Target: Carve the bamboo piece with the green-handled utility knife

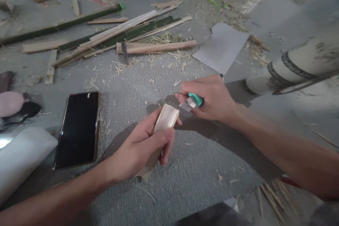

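My left hand (148, 143) is closed around a pale strip of wood or bamboo (166, 117), whose squared upper end points up and away from me. Part of the strip is hidden under the fingers, and its lower end shows below the palm. Just to the right, my right hand (212, 97) grips a green utility knife (195, 99). Its metal blade points left and down, close to the strip's upper end, with a small gap between them. Most of the knife's handle is hidden in the fist.
A black phone (77, 130) lies left of my left hand. Beyond are green and pale bamboo pieces (119, 33), a hatchet-like tool (159, 47), shavings and a grey sheet (222, 46). A patterned cylinder (291, 67) is at the right, a white object (23, 159) at the left.
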`<state>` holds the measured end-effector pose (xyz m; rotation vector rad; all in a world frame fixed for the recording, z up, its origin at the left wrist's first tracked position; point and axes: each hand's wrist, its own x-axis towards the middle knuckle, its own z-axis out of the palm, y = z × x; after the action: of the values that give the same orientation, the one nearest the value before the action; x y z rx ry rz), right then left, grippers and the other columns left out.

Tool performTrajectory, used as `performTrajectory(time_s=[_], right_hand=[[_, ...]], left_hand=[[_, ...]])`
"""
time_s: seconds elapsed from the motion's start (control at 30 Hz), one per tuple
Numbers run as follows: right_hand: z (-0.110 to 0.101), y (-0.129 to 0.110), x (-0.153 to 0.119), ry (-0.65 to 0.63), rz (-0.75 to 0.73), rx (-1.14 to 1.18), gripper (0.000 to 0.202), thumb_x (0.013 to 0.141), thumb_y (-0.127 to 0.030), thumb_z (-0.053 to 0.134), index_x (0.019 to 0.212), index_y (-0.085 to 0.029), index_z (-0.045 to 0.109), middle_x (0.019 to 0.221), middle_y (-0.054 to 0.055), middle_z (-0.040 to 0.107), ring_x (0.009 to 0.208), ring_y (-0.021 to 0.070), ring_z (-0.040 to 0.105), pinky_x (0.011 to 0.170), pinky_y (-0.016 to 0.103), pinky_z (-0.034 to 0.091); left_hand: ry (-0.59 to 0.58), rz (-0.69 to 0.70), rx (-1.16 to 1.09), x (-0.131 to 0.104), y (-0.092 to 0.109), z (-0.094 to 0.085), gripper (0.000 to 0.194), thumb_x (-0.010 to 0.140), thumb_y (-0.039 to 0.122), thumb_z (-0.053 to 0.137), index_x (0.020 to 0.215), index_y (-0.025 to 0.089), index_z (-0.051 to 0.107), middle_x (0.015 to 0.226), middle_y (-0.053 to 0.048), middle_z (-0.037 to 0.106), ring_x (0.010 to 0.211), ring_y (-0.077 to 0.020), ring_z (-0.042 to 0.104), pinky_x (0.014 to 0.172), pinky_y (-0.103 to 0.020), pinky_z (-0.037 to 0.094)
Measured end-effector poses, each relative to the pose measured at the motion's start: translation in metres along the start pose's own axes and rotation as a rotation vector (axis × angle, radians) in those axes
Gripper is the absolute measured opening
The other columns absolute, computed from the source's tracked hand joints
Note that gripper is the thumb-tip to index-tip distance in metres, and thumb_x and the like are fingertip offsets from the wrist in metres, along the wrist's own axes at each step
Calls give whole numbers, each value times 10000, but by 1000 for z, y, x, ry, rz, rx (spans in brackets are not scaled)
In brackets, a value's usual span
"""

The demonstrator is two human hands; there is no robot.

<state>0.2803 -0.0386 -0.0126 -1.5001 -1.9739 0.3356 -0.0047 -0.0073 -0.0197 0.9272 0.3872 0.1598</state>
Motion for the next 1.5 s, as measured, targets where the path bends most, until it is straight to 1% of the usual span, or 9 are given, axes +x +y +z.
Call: performTrajectory(time_s=[0.2, 0.4, 0.7, 0.77, 0.87, 1.0, 1.13, 1.33, 1.5], right_hand=[[0, 0, -1, -64, 33, 133, 195, 893, -619, 683, 757, -619, 824, 517, 19, 571, 614, 342, 548, 657, 548, 313], [0, 2, -5, -152, -7, 91, 183, 868, -577, 680, 874, -645, 850, 574, -18, 654, 648, 319, 607, 648, 539, 297], [7, -13, -6, -58, 2, 18, 153, 875, -547, 742, 800, -644, 833, 558, -50, 662, 546, 290, 534, 584, 521, 248], [2, -11, -6, 9, 45, -96, 177, 917, -523, 732, 830, -625, 846, 608, -69, 709, 554, 279, 548, 585, 522, 276], [-11, -1, -5, 245, 151, -260, 185, 951, -535, 728, 824, -591, 850, 676, -42, 751, 612, 301, 544, 625, 539, 328], [-14, 4, -6, 412, 17, -154, 272, 1092, -484, 702, 899, -607, 848, 608, 10, 582, 634, 330, 434, 581, 551, 315], [1, -13, -11, 301, -135, 21, 353, 1153, -337, 714, 919, -581, 813, 621, 7, 523, 611, 329, 311, 481, 576, 166], [8, -32, -15, 100, -96, 226, 273, 1057, -354, 794, 888, -568, 780, 588, 15, 491, 580, 334, 318, 476, 593, 85], [15, -30, -13, 86, -73, 317, 224, 987, -393, 879, 904, -587, 803, 582, 7, 476, 579, 328, 275, 499, 582, 61]], left_hand=[[-11, 17, -21, 1, -3, -3, 222, 1207, 465, 677, 1283, 258, 659, 706, 47, 662, 595, -106, 556, 640, -211, 494], [-6, 26, -3, 1, -3, -2, 222, 1234, 463, 637, 1255, 242, 647, 693, 58, 648, 588, -97, 545, 632, -199, 490], [44, 31, 68, 2, 5, 4, 311, 1211, 540, 664, 1120, 244, 639, 601, 75, 578, 498, -103, 462, 527, -199, 429], [-1, -11, 74, -1, 6, 6, 323, 1180, 561, 704, 1102, 262, 609, 608, 89, 552, 476, -105, 430, 487, -211, 399], [-177, -103, 206, -10, 2, 8, 243, 1157, 469, 738, 1101, 255, 636, 689, 34, 629, 555, -121, 494, 524, -240, 373], [-27, -29, 156, -12, -4, 11, 341, 1143, 602, 728, 1119, 271, 648, 639, 55, 574, 504, -124, 442, 487, -268, 336], [122, 40, 179, -5, -2, 13, 383, 1149, 642, 710, 1068, 276, 633, 599, 77, 534, 462, -116, 442, 468, -268, 377], [107, 95, 155, -3, -3, 12, 340, 1207, 564, 695, 1116, 243, 629, 661, 104, 547, 485, -57, 469, 488, -182, 438], [66, 120, 214, -7, -6, 9, 364, 1242, 570, 650, 1158, 216, 637, 652, 105, 559, 524, -36, 492, 550, -142, 447]])
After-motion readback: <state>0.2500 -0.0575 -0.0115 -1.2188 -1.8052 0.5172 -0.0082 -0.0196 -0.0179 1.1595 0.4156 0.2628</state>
